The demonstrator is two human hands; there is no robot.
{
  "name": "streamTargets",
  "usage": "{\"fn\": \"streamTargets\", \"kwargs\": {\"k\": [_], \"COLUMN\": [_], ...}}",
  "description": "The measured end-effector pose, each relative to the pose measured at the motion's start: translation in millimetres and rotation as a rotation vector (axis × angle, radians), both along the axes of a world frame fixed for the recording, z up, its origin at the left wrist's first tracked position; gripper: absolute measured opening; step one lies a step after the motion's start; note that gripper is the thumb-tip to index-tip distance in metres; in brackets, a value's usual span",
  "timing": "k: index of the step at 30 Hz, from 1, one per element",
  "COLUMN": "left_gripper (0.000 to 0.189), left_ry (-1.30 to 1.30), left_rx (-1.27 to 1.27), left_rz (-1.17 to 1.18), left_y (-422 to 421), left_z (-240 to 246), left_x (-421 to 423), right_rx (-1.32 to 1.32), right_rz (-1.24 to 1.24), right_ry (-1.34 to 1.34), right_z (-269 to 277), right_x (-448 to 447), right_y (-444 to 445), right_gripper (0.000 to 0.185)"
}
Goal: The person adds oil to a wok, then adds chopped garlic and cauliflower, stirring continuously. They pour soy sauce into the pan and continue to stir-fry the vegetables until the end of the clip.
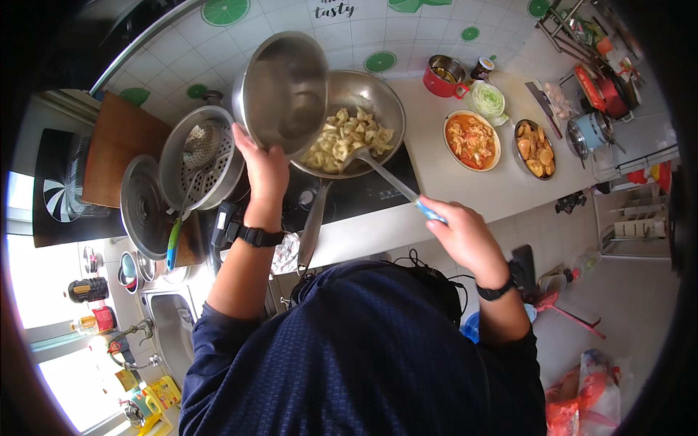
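My left hand (265, 169) grips the rim of a metal bowl (286, 90), which is tilted over the left side of a steel wok (379, 90). Only a wet sheen shows inside the bowl. Pale, chunky food pieces (349, 136) lie in the wok; the bowl hides some of them. In my right hand (461, 231) is the blue handle of a metal spatula (387, 174), its head among the food. The wok stands on a black cooktop (376, 191), its long handle (314, 229) pointing towards me.
Left of the wok, a steamer pot (232, 191) holds a perforated skimmer (203, 144) beside a large lid (144, 207). To the right stand a red pot (439, 87), cut cabbage (487, 99), a bowl of reddish food (471, 140), a dish of browned slices (534, 150) and a knife (542, 109).
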State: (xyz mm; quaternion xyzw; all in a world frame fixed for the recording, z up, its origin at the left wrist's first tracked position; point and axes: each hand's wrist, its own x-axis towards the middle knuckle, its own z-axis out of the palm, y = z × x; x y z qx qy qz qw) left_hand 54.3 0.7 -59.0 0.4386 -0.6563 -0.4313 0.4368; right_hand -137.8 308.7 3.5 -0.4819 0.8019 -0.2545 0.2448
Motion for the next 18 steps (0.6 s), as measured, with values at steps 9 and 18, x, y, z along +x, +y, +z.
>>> {"fn": "streamTargets", "kwargs": {"k": [9, 18], "left_gripper": [0.052, 0.029], "left_ry": [0.409, 0.652], "left_rx": [0.278, 0.72], "left_rz": [0.028, 0.069], "left_y": [-8.3, -16.3], "left_z": [23.9, 47.2], "left_x": [-25.3, 1.3], "right_rx": [-0.306, -0.173], "right_rz": [-0.255, 0.048], "right_ry": [-0.278, -0.242], "right_z": [-94.4, -101.3], "right_x": [-17.2, -18.2], "right_y": [-76.2, -179.5], "right_gripper": [0.045, 0.049]}}
